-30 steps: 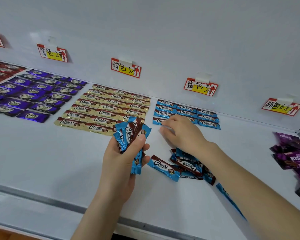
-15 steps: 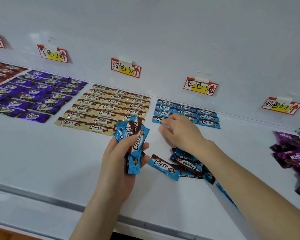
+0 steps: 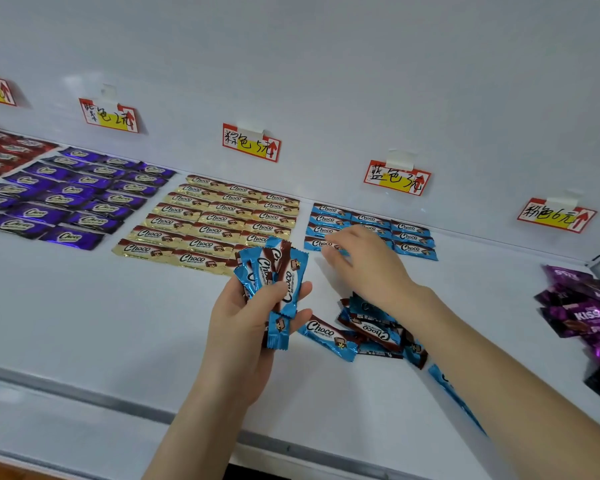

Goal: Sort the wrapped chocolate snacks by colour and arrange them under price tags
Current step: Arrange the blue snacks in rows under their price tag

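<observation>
My left hand (image 3: 243,327) grips a bundle of blue snacks (image 3: 274,275), thumb pressed across the front and fingers curled behind. They are flat, oblong foil packets with crimped, saw-toothed ends, glossy blue with a brown swoosh and white "Choco" lettering, fanned out and standing nearly upright above the white shelf (image 3: 84,323).

My right hand (image 3: 368,268) reaches palm down over the front of the blue rows (image 3: 409,237), its fingertips at the front left packet. The fingers are bent and blurred, so I cannot tell whether they pinch a wrapper or only touch it. The rows lie flat in a neat grid under the blue tag (image 3: 397,178), a red-edged card with a yellow patch, taped to the back wall.

Under my right wrist sits a loose blue heap (image 3: 371,327), shiny packets overlapping at odd angles. One stray blue packet (image 3: 444,382) lies partly hidden by my forearm.

To the left, the gold rows (image 3: 215,223) lie in a tidy grid below the brown tag (image 3: 251,143), then the purple rows (image 3: 73,199) below the purple tag (image 3: 109,116), and the red rows (image 3: 4,150) at the far edge. On the right, a crinkled magenta pile (image 3: 582,313) marked "KISS" sits jumbled, near the pink tag (image 3: 556,214).
</observation>
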